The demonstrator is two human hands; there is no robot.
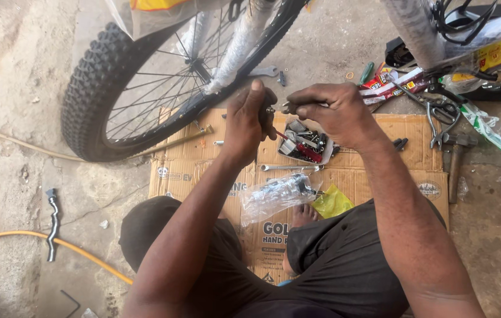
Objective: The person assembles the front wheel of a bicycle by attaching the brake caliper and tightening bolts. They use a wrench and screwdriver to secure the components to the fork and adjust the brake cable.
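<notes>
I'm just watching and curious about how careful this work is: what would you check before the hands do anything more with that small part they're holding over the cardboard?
1. Both hands on the work: left hand and right hand meet around a small dark part. Ok.
2. Grip firmness on the part: cannot tell, fingers hide it.
3. Spare hardware close by: open tray of small parts sits just under the hands. Ok.
4. Cardboard beneath to catch drops. Ok.
5. Bare foot near the plastic bag and loose tools. Not ok.
6. Bicycle wheel clear of the hands. Ok.

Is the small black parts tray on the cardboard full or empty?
Full: the small black parts tray holds a heap of silver and red hardware.
</notes>
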